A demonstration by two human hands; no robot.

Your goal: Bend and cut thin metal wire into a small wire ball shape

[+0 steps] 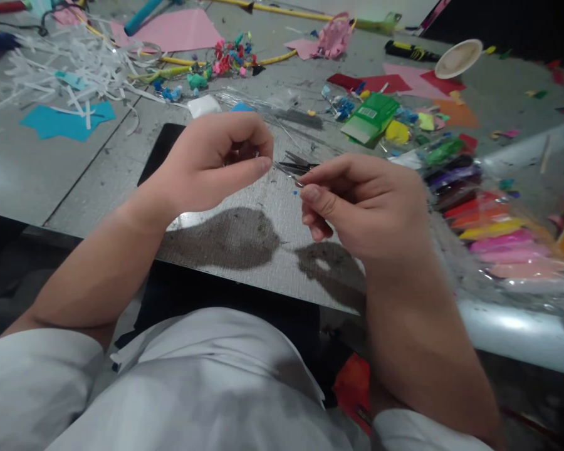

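Thin shiny strand (286, 173) held up btwn our L hand (216, 156) & R hand (371, 200), above the table (23, 169).
Our R thumb & index were together, clamped on its near end; our L thumb & fingers were closed at the other, tho curled knuckles hid most of that grip, so we couldn't tell how firm it was. A dark pointed tool (295, 165) sat just beside the R fingertips; we couldn't tell if it touched them. Main risks, we judged: a loose L pinch might've let the strand slip; an uneven pull might've bent it; an R-hand nudge might've caught the tool's tip. If dropped, it could've got lost amg the clear wrappers (286, 113) or white strips (89, 69) etc.
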